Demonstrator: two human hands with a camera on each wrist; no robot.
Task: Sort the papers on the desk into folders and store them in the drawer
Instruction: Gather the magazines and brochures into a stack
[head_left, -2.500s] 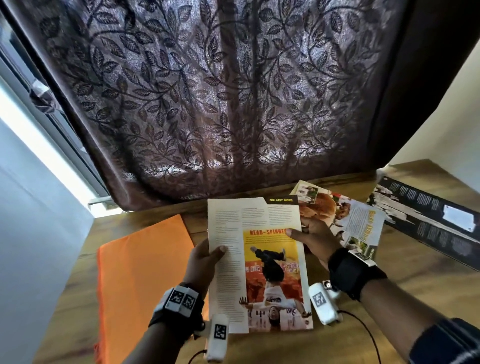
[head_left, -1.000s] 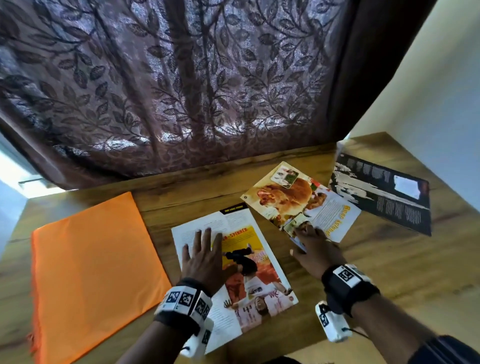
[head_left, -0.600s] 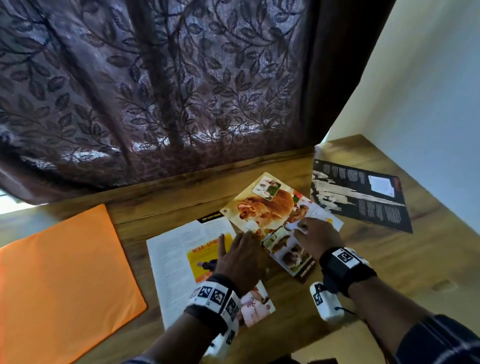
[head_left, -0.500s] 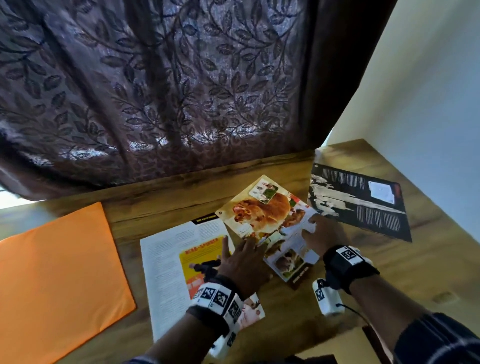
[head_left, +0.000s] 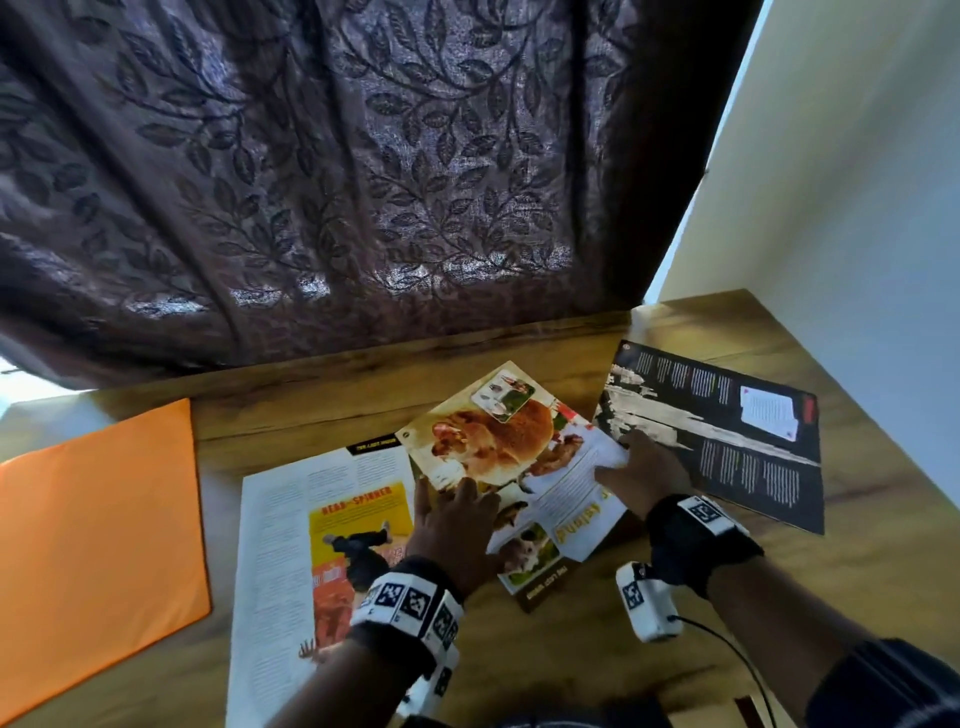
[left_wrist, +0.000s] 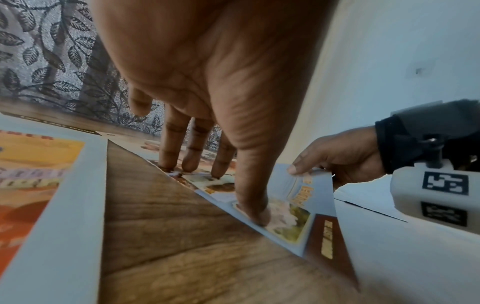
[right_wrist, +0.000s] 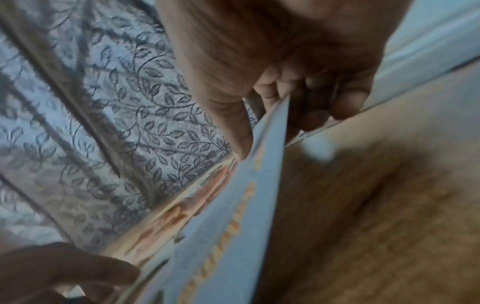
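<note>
Having laid the dancer page (head_left: 322, 525) flat beside the orange folder (head_left: 98, 540), we move to the animal page (head_left: 498, 447); left hand (head_left: 452, 530) presses it, fingers spread; right hand (head_left: 644, 478) pinches its edge; sorting barely begun.

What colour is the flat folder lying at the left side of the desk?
The folder is plain bright orange, without any pattern. It shows best in the head view.
</note>
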